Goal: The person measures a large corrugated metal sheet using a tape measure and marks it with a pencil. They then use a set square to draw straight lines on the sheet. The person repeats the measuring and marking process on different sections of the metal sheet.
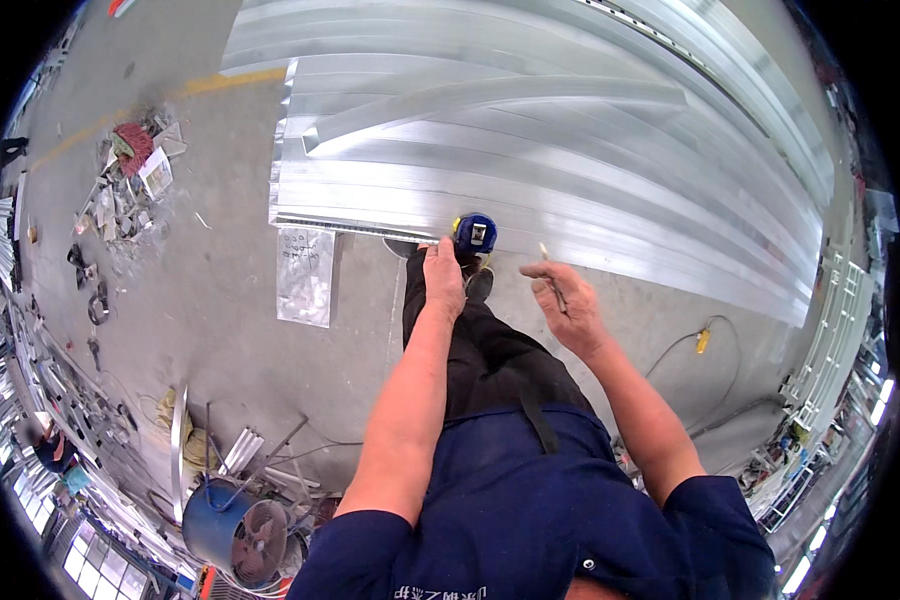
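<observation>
My left hand (444, 280) is closed at the near edge of a stack of long silvery metal panels (400, 190). It grips a tape measure (477, 232) with a blue, yellow-trimmed case. The tape's blade (355, 229) runs out leftward along the panel edge to the stack's left corner. Just off that edge, to the right, is my right hand (568, 305), with a slim pen (545, 252) pinched between its fingers, pale tip pointing up and away. Whether it is a pen or a pencil is too small to tell.
A curved metal strip (490, 95) lies across the panels. On the floor are a clear-wrapped sheet (306, 278), a scrap pile (130, 195), and a yellow cable connector (703, 341). A blue drum fan (255, 540) stands lower left. White racking (830, 340) lines the right. Another person (52, 450) is far left.
</observation>
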Tool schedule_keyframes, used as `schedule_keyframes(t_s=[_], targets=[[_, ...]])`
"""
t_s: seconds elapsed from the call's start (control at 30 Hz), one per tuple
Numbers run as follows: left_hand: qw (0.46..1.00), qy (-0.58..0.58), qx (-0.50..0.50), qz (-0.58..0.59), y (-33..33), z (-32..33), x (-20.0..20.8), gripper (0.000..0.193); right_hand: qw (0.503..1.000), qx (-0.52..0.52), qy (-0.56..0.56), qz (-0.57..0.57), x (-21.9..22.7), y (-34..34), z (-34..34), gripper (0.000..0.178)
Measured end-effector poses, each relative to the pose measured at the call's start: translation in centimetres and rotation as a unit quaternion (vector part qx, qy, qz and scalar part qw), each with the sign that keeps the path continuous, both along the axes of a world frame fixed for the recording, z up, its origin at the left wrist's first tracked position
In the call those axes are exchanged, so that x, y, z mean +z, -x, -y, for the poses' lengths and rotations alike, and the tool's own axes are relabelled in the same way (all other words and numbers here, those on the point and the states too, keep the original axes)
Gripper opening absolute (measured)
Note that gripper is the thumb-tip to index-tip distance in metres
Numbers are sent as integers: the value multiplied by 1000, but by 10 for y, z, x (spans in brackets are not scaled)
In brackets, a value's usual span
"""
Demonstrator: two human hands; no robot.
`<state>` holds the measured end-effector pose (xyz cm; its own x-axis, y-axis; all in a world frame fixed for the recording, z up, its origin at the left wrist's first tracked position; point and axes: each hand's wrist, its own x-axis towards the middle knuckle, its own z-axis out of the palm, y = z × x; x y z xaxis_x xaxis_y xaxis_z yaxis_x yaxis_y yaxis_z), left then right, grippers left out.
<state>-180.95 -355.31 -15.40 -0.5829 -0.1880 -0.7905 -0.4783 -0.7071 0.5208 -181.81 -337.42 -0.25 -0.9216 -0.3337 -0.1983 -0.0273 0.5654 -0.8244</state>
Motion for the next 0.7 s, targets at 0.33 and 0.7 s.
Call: schedule_keyframes(t_s=[0.33,0.7], targets=[[981,-163,54,-95,-31,-43,-49,30,991,50,120,21,-22,31,87,27],[963,-266,16,-46,-27,-67,-39,31,985,-44,96,136,-64,48,99,31]])
